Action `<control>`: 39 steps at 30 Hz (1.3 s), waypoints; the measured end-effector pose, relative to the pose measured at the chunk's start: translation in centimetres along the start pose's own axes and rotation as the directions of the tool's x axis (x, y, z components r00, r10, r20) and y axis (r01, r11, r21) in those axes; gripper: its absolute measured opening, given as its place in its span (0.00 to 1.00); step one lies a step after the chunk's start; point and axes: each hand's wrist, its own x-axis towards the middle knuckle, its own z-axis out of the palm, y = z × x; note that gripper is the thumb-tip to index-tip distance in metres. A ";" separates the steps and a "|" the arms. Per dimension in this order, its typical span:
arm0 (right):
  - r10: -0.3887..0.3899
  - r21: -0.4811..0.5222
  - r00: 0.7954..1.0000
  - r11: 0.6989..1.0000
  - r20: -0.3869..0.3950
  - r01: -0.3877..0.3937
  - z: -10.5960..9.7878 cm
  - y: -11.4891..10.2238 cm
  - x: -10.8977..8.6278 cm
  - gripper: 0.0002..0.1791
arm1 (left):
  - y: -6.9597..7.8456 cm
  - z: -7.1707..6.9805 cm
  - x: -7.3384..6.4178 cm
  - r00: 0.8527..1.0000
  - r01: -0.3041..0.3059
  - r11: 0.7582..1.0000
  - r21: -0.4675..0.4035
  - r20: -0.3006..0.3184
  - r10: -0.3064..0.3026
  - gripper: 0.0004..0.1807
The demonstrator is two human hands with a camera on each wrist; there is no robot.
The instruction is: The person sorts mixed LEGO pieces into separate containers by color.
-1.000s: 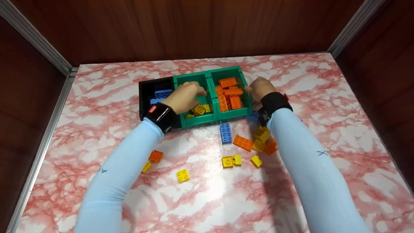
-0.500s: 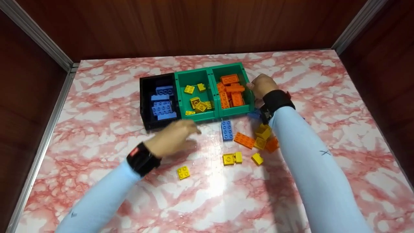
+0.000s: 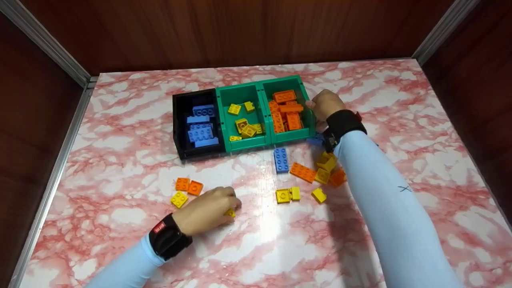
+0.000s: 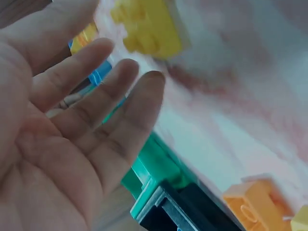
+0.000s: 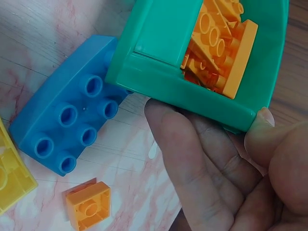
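Note:
My left hand [image 3: 206, 212] is low over the table at a yellow toy brick [image 3: 231, 213], with fingertips around it. In the left wrist view the fingers are loosely extended, and a gap shows between them and the yellow brick [image 4: 151, 29]. At the right end of the joined bins, my right hand [image 3: 327, 105] holds the green bin of orange bricks [image 3: 290, 138]. The right wrist view shows the thumb over the bin's rim and the fingers against its outer side. Beside it stands a green bin of yellow bricks [image 3: 246, 145], then a black bin of blue bricks [image 3: 180, 148].
Two orange bricks [image 3: 182, 184] and a yellow brick [image 3: 179, 199] lie beyond the left hand. Blue [image 3: 281, 160], orange [image 3: 303, 172] and several yellow bricks [image 3: 283, 195] are scattered before the bins, some partly under the right forearm. Wooden panels [image 3: 256, 32] enclose the table.
My left hand has come out of the middle bin and down towards me to the yellow brick on the table. Two more yellow bricks show in that bin. My right hand stays on the bin.

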 end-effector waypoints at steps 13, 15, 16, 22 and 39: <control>0.007 0.013 1.000 1.000 -0.021 -0.007 0.2 0.3 0.3 0.29 | 0.6 0.5 1.0 1.000 0.008 0.998 0.061 0.024 -0.009 0.03; 0.002 0.013 1.000 1.000 -0.018 -0.002 0.2 0.3 0.3 0.29 | 0.6 0.3 1.2 1.000 0.012 0.997 0.071 0.028 -0.014 0.02; 0.003 0.017 1.000 1.000 -0.015 -0.003 0.2 0.2 0.3 0.29 | 0.6 0.1 1.3 0.999 0.017 0.997 0.074 0.031 -0.019 0.01; -0.039 -0.005 0.999 0.999 -0.021 0.039 0.0 0.1 -0.4 0.28 | 0.5 -2.4 2.7 0.997 0.066 0.995 0.079 0.026 -0.069 0.04; -0.028 0.040 0.999 0.999 -0.039 0.030 0.3 0.3 -0.3 0.27 | -3.2 -12.5 12.8 0.984 0.175 0.983 0.062 -0.053 -0.172 0.13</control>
